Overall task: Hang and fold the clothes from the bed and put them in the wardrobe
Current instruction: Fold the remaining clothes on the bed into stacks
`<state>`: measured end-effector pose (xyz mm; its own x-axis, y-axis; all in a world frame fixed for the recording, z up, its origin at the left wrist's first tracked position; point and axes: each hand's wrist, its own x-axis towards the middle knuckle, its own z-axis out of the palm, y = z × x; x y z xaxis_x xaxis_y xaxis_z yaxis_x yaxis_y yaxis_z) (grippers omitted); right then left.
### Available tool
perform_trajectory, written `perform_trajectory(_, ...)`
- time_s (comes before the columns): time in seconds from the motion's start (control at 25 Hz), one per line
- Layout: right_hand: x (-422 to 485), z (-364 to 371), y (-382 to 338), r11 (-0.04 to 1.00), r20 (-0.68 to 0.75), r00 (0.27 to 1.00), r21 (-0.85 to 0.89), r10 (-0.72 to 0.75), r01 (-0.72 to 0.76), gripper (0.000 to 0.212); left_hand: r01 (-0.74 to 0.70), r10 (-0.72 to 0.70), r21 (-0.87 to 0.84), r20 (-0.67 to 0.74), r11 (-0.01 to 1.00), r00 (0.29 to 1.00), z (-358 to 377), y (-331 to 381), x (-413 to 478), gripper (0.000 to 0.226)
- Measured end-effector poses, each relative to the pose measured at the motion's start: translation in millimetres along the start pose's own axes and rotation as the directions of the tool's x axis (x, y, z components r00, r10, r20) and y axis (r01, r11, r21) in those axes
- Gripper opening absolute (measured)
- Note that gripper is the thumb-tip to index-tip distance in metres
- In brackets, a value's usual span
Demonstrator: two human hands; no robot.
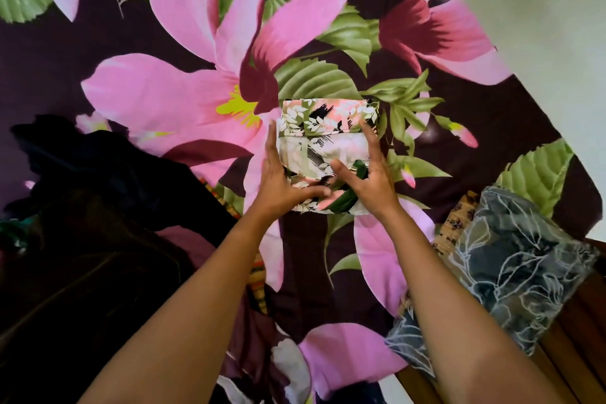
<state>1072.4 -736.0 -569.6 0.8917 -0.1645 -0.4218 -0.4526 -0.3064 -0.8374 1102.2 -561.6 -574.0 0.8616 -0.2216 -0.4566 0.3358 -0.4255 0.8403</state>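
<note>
On bedsheet (pixel 157 43): folded garment (pixel 328 141) between left hand (pixel 278 175), right hand (pixel 372 182), touching both.

Matt printed cloth garment (pixel 324 141) on smooth, faintly glossy bedsheet (pixel 164 92).

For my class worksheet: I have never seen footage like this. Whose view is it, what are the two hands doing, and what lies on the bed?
No machine here: a person wears a wide-angle camera on the head, so the one picture looks down at their own arms. The left hand presses straight fingers against the left edge of a small folded floral garment; the right hand rests, fingers spread, on its right side. The garment lies on a dark bedsheet printed with big pink flowers. At the left is a heap of dark clothes; at the right, a blue-grey cloth with white leaf outlines. Pale floor shows at top right.
</note>
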Motion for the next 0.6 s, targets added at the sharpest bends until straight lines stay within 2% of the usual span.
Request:
perform_trajectory(0.04, 0, -2, 2, 1.0, 0.02, 1.0, -0.005, -0.002, 0.002, 0.094, -0.014, 0.013, 0.016, 0.044, 1.0, 0.999, 0, -1, 1, 0.137)
perform_trajectory(0.12, 1, -4, 4, 0.997, 0.058, 0.998, -0.081, 0.014, -0.009, 0.099, -0.029, 0.027, 0.011, 0.112, 1.0, 0.993, 3, 3, 2, 0.118)
perform_trajectory(0.24, 5, 1, 4, 0.991, 0.022, 1.0, -0.136, 0.009, -0.006, 0.091, 0.013, -0.002, -0.071, 0.142, 0.997, 0.99, 4, 10, 3, 0.096)
perform_trajectory(0.36, 4, 4, 3, 0.997, -0.042, 0.999, -0.08, -0.016, 0.012, 0.086, 0.022, -0.013, -0.093, 0.097, 0.995, 0.995, 2, 9, 2, 0.089)
perform_trajectory(0.6, -31, -17, -4, 0.999, -0.079, 0.996, -0.022, -0.045, 0.043, 0.082, -0.007, 0.013, -0.05, 0.104, 0.999, 0.995, 11, 25, -25, 0.085)
